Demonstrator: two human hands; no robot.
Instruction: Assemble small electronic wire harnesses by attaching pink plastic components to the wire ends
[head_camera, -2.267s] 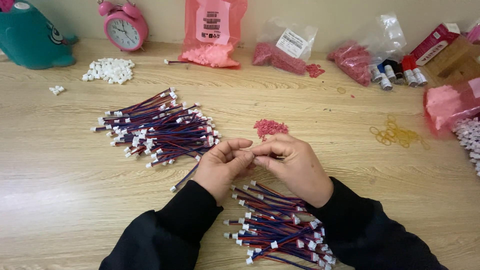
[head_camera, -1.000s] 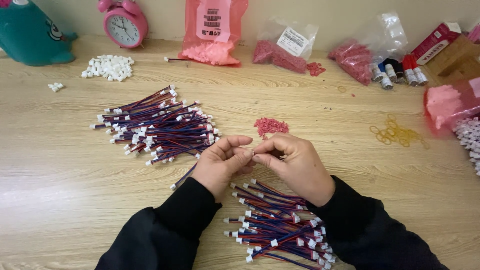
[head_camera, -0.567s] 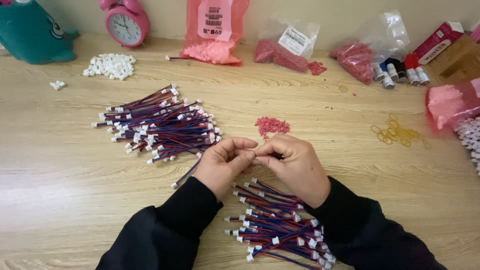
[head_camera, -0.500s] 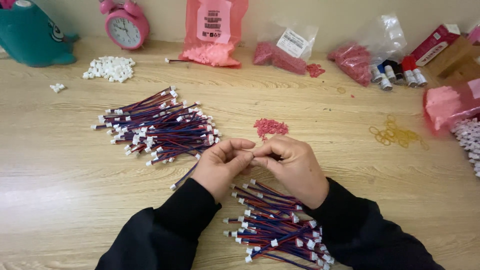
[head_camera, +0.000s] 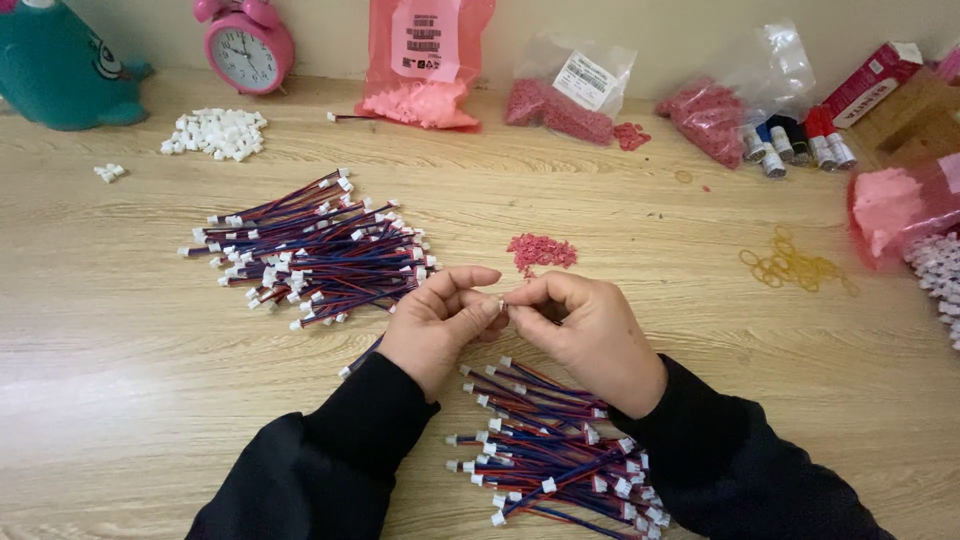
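My left hand (head_camera: 440, 322) and my right hand (head_camera: 585, 330) meet fingertip to fingertip above the wooden table (head_camera: 120, 340). Between them they pinch the end of a red-and-blue wire lead (head_camera: 360, 358), whose tail runs out under my left wrist. What the right fingertips hold against it is too small to make out. A large pile of finished-looking wire leads with white plugs (head_camera: 315, 248) lies to the upper left. A second pile of leads (head_camera: 555, 445) lies just below my hands. A small heap of tiny red pieces (head_camera: 541, 251) sits just beyond my fingers.
Along the back stand a teal toy (head_camera: 55, 70), a pink alarm clock (head_camera: 248, 45), pink and clear bags of parts (head_camera: 425, 60), thread spools (head_camera: 795, 140) and a red box (head_camera: 870, 80). White plugs (head_camera: 218, 132) lie at back left, yellow rubber bands (head_camera: 790, 265) at right.
My hands stay at the same spot, with only slight finger movement at the wire's end. The piles have not moved.
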